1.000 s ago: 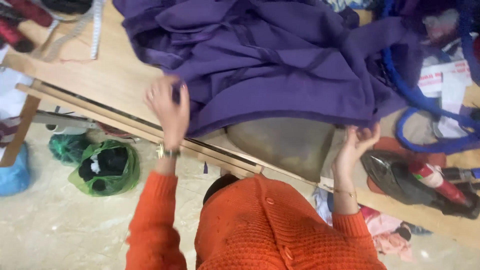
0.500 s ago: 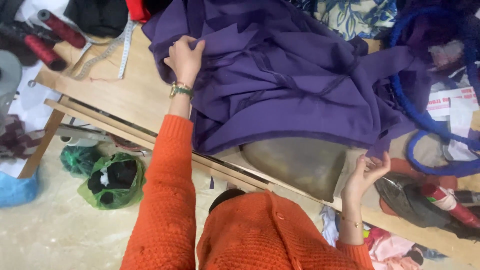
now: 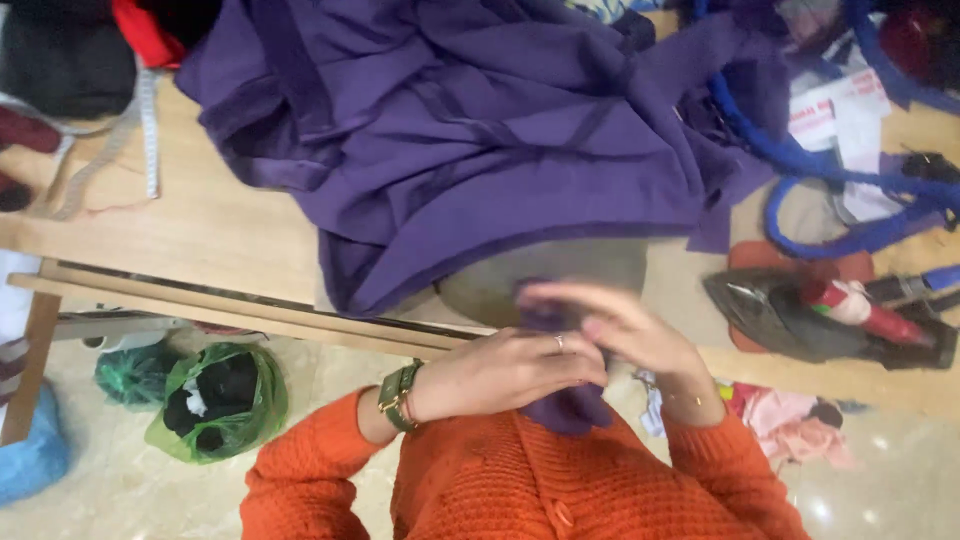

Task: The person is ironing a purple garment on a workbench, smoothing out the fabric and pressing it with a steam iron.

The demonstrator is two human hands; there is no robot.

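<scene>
A large purple garment [image 3: 470,140] lies bunched on the wooden table [image 3: 200,245], partly over a grey pressing pad [image 3: 540,275]. Both my hands are together in front of my chest, at the table's near edge. My left hand [image 3: 500,370], with a green watch and a ring, grips a small piece of purple cloth [image 3: 565,405] that hangs down over my orange cardigan. My right hand [image 3: 610,325] is blurred, fingers on the same purple piece from above.
A clothes iron [image 3: 800,320] lies on the table at the right beside a blue cord [image 3: 800,160]. A measuring tape [image 3: 148,130] and dark fabrics sit at the left. A green bag [image 3: 215,400] rests on the floor under the table.
My left hand has left the garment's far edge and come back to my chest. My right hand has moved left to meet it, and both now hold a small purple piece.
</scene>
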